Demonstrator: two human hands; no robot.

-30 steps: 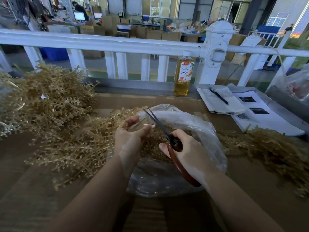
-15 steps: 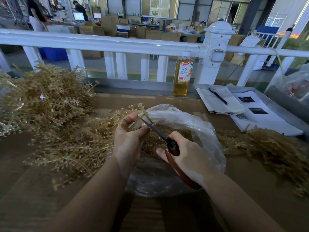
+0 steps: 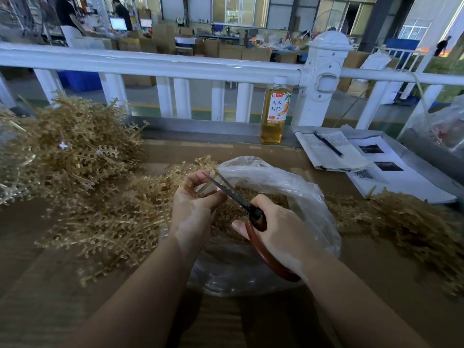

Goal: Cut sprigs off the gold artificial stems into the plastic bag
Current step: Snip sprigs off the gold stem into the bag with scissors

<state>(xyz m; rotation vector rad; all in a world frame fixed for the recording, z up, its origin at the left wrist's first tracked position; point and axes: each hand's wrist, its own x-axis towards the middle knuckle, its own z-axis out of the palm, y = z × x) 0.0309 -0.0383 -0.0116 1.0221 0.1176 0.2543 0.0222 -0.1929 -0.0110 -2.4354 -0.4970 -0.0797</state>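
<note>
- The left hand (image 3: pixel 193 209) has its fingers (image 3: pixel 194 178) curled over and its thumb pressed in, pinching a thin gold plastic stem piece (image 3: pixel 204 188) above the mouth of the bag.
- The right hand (image 3: pixel 281 232) is wrapped round the reddish-brown looped handle of a pair of dark-bladed scissors (image 3: pixel 234 194); the blades point up and to the left, their tips slightly parted at the pinched piece, just beside the left thumb.
- Under both hands lies the crumpled clear plastic bag (image 3: pixel 296 192), in the middle of the brown wooden worktop (image 3: pixel 50 297), near its front edge, mouth open upward; small gold cut sprigs (image 3: pixel 271 199) lie heaped inside.
- A tangle of gold artificial stems (image 3: pixel 105 222) spreads across the worktop left of the bag, touching it.
- A taller heap of gold stems (image 3: pixel 70 146) fills the back left corner.
- Another low pile of gold stems (image 3: pixel 401 222) lies toward the right edge, just beside the bag.
- At the back edge stands an upright clear bottle of amber drink with a white label (image 3: pixel 275 114), against a white railing (image 3: pixel 150 64).
- In the back right corner lie an open notebook (image 3: pixel 331 156) with a black pen (image 3: pixel 327 143) on it, and white printed sheets (image 3: pixel 391 177) beside it.
</note>
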